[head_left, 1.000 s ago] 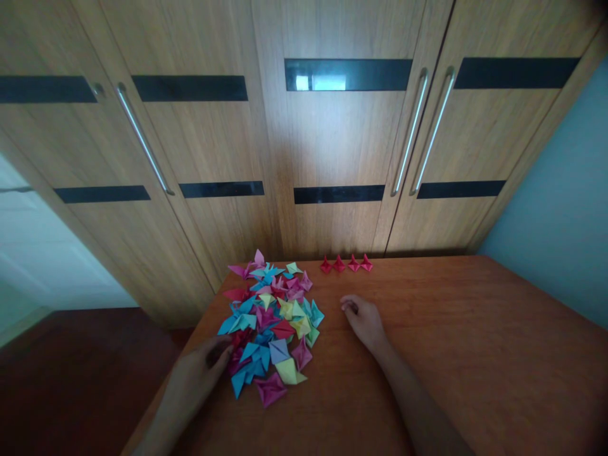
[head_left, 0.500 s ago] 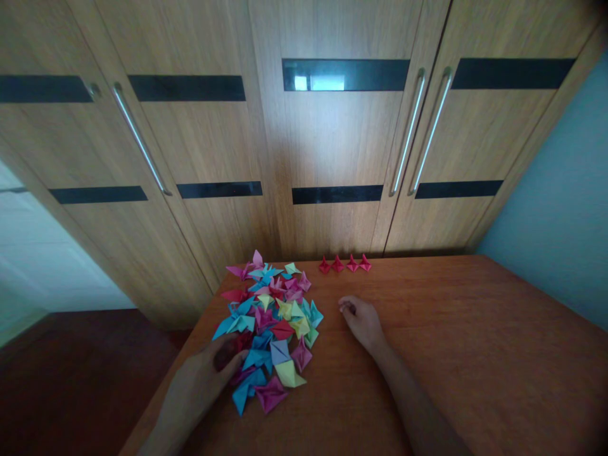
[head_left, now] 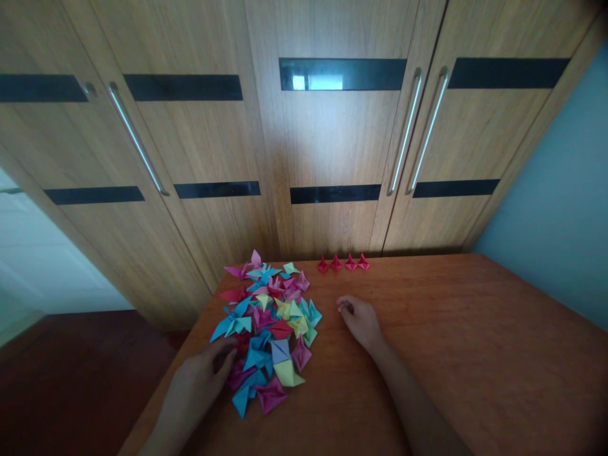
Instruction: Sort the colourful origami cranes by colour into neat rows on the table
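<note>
My left hand (head_left: 202, 373) is at the left side of a heap of folded paper cranes (head_left: 281, 351) in blue, pink, red, yellow and green. Its thumb and index finger are pinched close together at a dark red paper crane (head_left: 243, 342), which shows just beyond the fingertips. The other left fingers are partly hidden. To the right of the heap, my right hand (head_left: 361, 322) rests on the table with curled fingers, thumb against index, and nothing visible in them. Several red paper cranes (head_left: 336, 263) stand in a row along the table's far edge.
The brown wooden table (head_left: 451, 342) reaches back to a wooden wardrobe (head_left: 332, 139) with long metal handles and dark strips. A blue wall (head_left: 560, 190) is on the right. Dark red floor (head_left: 95, 373) shows past the table's left edge.
My left thumb and index finger have drawn closer together, and the hand has pulled slightly left. My right hand keeps its place and curled shape. The red row is unchanged.
</note>
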Available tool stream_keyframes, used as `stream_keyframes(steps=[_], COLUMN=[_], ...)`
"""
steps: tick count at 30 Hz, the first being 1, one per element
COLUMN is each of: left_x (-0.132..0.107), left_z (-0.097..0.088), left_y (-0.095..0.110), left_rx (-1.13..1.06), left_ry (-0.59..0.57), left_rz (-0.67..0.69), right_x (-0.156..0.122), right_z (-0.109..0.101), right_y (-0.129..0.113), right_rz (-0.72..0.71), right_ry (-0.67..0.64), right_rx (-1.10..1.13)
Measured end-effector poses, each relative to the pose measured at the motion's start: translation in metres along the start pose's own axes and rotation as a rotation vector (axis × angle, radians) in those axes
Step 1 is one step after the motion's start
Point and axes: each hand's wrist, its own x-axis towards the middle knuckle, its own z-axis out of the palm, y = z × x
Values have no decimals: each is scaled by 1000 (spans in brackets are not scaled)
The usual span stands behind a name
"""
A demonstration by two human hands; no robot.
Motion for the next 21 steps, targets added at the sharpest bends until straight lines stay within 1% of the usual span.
stream_keyframes(steps=[3, 4, 7, 9, 11, 13, 14, 16, 17, 19, 21], left_x=[-1, -2, -3, -2, 2, 8, 12, 23, 28, 39, 47], left_z=[-1, -2, -7, -13, -18, -21, -21, -18, -15, -6, 4], left_y=[-5, -6, -7, -2, 9, 26, 36, 58, 69, 89, 104], left_rx=[48, 58, 53, -11, -116, -222, -264, -330, -351, -389, -414], left_ry=[72, 118, 306, 416, 472, 483, 469, 419, 375, 288, 218], left_rz=[-2, 6, 46, 97, 154, 198, 221, 293, 344, 449, 528], right_x=[0, 0, 1, 2, 1, -2, -4, -9, -12, -18, -21], right_z=[0, 1, 0, -2, -4, -5, -5, -4, -2, 0, 2], right_y=[1, 2, 2, 0, -7, -18, -25, -39, -45, -54, -57], right_rz=[1, 1, 11, 23, 30, 34, 34, 21, 11, -12, -28], right_ry=[-6, -8, -2, 21, 44, 37, 12, -69, -118, -195, -212], right_rx=[-7, -1, 56, 123, 220, 368, 454, 604, 654, 686, 648])
